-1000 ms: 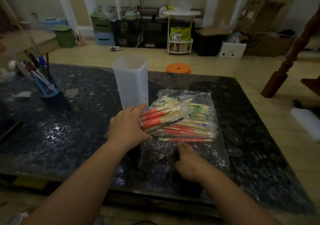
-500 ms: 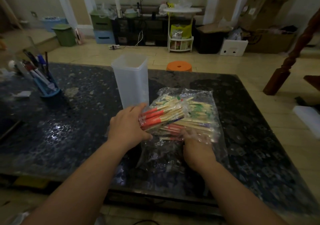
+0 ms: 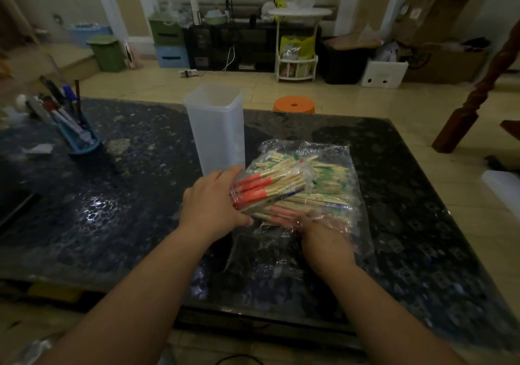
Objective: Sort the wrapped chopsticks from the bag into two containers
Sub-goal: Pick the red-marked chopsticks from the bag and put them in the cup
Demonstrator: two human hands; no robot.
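while leaning over the dark speckled table (image 3: 112, 210), grips a bundle of wrapped chopsticks (image 3: 267, 188) in the left hand (image 3: 213, 201), with thumb underneath and fingers curled over the red-tipped near ends, clamped tight. holds that bundle slanting away to the right, raised at the near end and lying across the heap of loose sticks in the clear plastic bag (image 3: 346, 156). has the right hand (image 3: 326, 238) under the film at the bag's near end, with fingertips in among the red-tipped and blue-tipped sticks at the near edge of the heap; cannot tell through the crinkled plastic whether curled on a stick or simply spread. now the bag itself: flat on the table, right of centre, with green-tipped sticks showing toward the far side. just behind the left hand, a tall translucent container (image 3: 216, 131), upright, open at the top, right beside the bag's far left corner. off at the far left of the table, a blue pen holder (image 3: 81, 139) stuffed with pens and markers. beyond the far edge, an orange stool (image 3: 294, 104) on the tiled floor.
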